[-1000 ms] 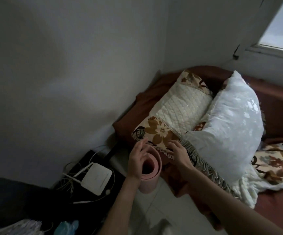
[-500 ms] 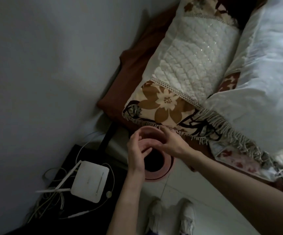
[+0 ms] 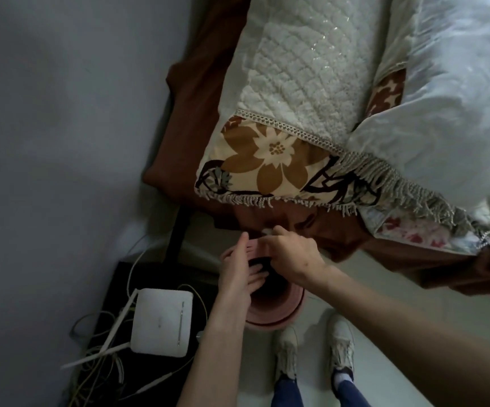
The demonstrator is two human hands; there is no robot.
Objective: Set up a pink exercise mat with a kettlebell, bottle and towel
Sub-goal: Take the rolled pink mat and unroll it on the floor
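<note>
A rolled pink exercise mat (image 3: 279,311) stands upright on the pale floor, seen from above with its dark hollow core. My left hand (image 3: 238,274) grips the left side of its top rim, fingers reaching into the core. My right hand (image 3: 291,254) holds the far edge of the rim, fingers curled over it. No kettlebell, bottle or towel is in view.
A bed with a brown sheet (image 3: 196,92), a floral fringed pillow (image 3: 273,154) and a white pillow (image 3: 449,113) lies just beyond the mat. A white router (image 3: 161,321) with tangled cables sits on a black stand at the left. My white shoes (image 3: 314,348) stand below; a grey wall is at left.
The view has tipped downward and closer over the mat. Both hands have shifted along the top rim of the roll, keeping hold of it.
</note>
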